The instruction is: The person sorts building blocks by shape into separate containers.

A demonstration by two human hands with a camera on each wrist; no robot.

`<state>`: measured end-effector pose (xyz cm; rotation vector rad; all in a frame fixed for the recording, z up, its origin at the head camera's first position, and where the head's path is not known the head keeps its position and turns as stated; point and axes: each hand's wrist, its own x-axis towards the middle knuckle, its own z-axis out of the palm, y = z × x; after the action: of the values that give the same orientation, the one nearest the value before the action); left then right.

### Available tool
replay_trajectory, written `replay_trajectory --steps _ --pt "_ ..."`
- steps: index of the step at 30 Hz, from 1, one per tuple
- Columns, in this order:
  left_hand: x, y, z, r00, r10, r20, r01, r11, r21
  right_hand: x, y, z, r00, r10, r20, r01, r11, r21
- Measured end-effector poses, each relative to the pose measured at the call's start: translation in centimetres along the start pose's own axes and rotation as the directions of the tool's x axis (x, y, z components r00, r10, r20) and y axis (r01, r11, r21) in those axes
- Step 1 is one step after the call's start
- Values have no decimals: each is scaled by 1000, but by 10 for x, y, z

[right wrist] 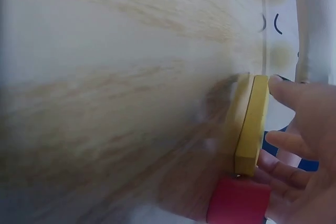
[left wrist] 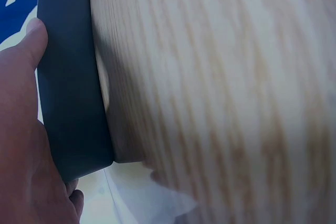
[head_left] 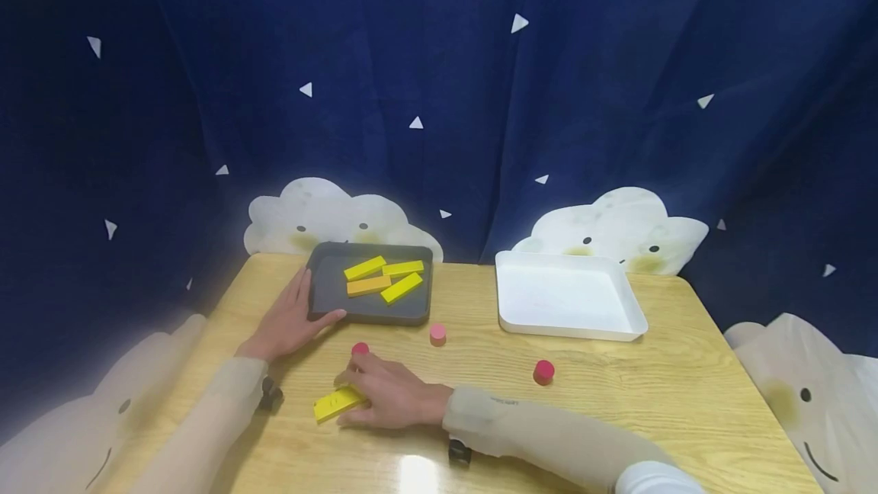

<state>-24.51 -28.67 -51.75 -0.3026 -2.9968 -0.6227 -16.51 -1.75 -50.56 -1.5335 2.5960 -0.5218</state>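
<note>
My left hand rests at the front left corner of a dark grey tray, its fingers along the left wall and its thumb by the front wall. Inside that tray lie several yellow blocks and one orange block. My right hand holds a yellow block low at the table, thumb on the near side and fingers on the far side. In the right wrist view this yellow block is beside a red cylinder, close to the fingers.
A white tray stands at the back right of the wooden table. A pink cylinder is in front of the grey tray, and another red cylinder is in front of the white one. A dark blue curtain hangs behind.
</note>
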Motion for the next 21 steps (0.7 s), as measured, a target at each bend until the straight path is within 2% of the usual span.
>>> replay_trajectory --steps 10,21 --pt "0 -2 1 1000 3 -5 -3 1000 -4 3 3 9 1000 -8 -16 7 999 -50" --pt "0 0 2 1000 7 -6 -7 1000 -2 6 2 10 999 8 -32 -10 999 -54"
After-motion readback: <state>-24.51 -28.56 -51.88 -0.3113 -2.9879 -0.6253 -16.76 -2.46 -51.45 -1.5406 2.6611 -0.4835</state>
